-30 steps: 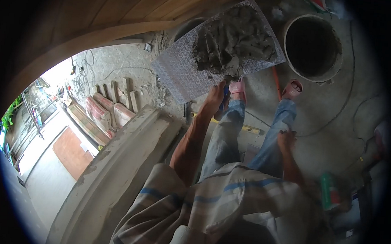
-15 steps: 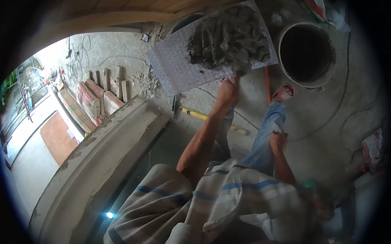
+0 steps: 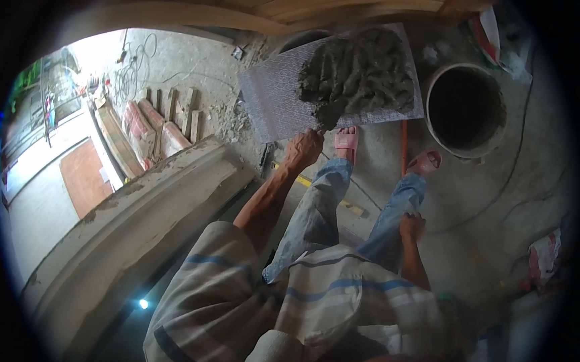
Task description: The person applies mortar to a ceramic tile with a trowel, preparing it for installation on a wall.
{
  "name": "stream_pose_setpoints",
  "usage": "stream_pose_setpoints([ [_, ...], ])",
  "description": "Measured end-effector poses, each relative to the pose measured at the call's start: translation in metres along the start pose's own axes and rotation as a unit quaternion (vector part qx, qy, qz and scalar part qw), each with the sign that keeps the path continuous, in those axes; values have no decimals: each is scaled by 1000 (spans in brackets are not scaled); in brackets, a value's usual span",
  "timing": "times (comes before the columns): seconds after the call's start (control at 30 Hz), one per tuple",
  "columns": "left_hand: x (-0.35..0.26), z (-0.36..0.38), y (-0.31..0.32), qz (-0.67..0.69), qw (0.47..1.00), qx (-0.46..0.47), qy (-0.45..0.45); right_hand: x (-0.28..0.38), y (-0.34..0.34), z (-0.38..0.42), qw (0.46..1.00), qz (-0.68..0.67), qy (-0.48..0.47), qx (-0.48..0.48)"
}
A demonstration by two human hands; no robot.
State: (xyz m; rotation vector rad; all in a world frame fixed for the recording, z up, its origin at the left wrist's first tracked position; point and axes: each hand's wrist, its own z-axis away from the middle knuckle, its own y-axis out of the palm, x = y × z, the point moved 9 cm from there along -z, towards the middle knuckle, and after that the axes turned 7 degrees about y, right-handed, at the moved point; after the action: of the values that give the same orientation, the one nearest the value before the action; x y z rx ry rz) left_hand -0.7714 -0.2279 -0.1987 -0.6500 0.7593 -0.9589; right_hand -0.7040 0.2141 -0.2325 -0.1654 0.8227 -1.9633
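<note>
My left hand point(image 3: 305, 148) is closed around the handle of a trowel point(image 3: 328, 115), whose blade is coated with wet grey mortar. The blade is at the near edge of a thick mortar layer point(image 3: 372, 69), over a pale panel point(image 3: 268, 102) with a fine mesh-like pattern. Ridges and lumps mark the mortar, which covers the panel's right and middle parts; the left part is bare. My right hand point(image 3: 412, 226) rests by my right knee with its fingers curled; whether anything is inside them is hidden.
A round bucket point(image 3: 432, 100) with a dark inside stands right of the panel. A yellow spirit level point(image 3: 352, 206) lies behind my left leg. Wood pieces point(image 3: 191, 107) and wrapped packs point(image 3: 137, 126) are at left, beyond a pale moulded ledge point(image 3: 140, 211). A cable point(image 3: 505, 176) crosses the floor.
My left hand and the trowel have moved left along the panel's near edge, uncovering my left foot. My right hand stays by the knee. The view has shifted slightly.
</note>
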Motion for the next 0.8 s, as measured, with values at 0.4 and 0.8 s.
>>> stream_pose_setpoints([
  [0.4, -1, -42, -94, -239, 953, -26, 185, 1, 8, 4, 997, 7, 72, 24],
  [0.8, 45, -78, -109, 36, 997, 10, 64, 12, 26, 21, 995, 33, 91, 26],
])
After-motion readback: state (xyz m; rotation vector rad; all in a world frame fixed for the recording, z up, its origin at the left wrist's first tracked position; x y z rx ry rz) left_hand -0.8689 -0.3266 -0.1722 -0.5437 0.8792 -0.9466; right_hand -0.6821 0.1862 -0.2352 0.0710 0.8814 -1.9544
